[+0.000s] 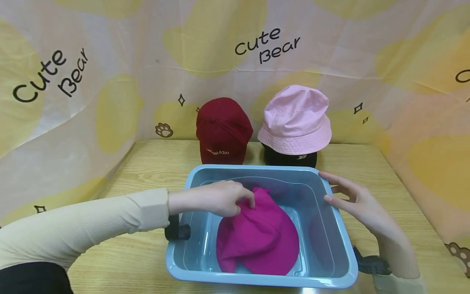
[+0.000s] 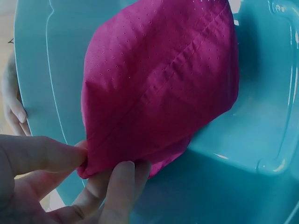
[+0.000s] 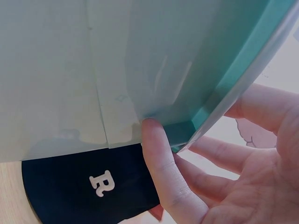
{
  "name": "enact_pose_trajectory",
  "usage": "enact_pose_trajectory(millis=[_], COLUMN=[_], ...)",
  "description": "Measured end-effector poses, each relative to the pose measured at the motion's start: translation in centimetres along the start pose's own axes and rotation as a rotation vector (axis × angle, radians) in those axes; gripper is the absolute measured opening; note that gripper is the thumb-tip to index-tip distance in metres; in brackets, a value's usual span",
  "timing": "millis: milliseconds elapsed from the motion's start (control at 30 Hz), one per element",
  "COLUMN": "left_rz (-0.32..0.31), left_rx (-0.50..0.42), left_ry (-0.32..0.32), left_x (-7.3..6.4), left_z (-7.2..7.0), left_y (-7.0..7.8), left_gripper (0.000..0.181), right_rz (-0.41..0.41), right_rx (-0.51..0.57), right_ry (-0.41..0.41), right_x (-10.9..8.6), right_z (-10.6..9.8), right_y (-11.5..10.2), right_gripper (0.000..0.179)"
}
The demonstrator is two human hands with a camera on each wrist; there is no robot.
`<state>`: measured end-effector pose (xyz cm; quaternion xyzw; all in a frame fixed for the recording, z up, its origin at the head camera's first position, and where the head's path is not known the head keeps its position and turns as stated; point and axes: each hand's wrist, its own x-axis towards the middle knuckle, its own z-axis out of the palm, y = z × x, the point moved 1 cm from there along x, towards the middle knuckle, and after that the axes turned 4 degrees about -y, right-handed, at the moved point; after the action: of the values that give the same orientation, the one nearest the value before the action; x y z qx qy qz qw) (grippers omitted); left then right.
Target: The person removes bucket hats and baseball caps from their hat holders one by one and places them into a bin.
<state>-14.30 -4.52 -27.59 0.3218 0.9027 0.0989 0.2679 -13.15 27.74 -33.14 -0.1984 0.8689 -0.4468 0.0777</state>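
A crumpled magenta hat (image 1: 269, 241), of soft cloth with tiny holes and a seam, is inside the light blue plastic bin (image 1: 257, 279). Reaching over the bin's left side, my left hand (image 1: 227, 199) pinches the hat's edge between thumb and fingers; the left wrist view shows this pinched edge close up. My right hand (image 1: 350, 196) grips the bin's rim near the far right corner. From the right wrist, one finger (image 3: 161, 163) is seen against the bin's outer wall, with the rim between it and other digits. The hat's underside is hidden.
Behind the bin, a dark red cap (image 1: 224, 126) stands on the wooden table (image 1: 158, 159). Right of it, a pink bucket hat (image 1: 295, 118) sits on top of a black cap (image 1: 290, 158) with a pale letter. A patterned cloth backdrop (image 1: 205, 53) encloses the table.
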Motion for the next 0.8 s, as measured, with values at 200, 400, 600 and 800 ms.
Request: enact_pose_trajectory(millis=[200,400,600,800], left_rz=[-0.019,-0.034,-0.051,-0.068], left_rx=[0.03,0.048,0.082,0.09], left_ry=[-0.02,-0.067,-0.109,-0.102], left_x=[-0.12,-0.02,0.02,0.12], left_z=[0.01,0.0,0.01,0.03], left_y=[-0.41,-0.8,-0.97,-0.9], left_gripper=[0.039,0.036,0.027,0.031], right_rz=[0.004,0.008,0.011,0.016], right_rx=[0.0,-0.007,-0.012,-0.013], right_ry=[0.007,0.009,0.008,0.012], right_x=[-0.04,0.0,0.02,-0.06], right_z=[0.04,0.02,-0.02,-0.06], right_y=[0.02,-0.03,0.01,0.09], right_gripper=[0.055,0.055,0.055,0.054])
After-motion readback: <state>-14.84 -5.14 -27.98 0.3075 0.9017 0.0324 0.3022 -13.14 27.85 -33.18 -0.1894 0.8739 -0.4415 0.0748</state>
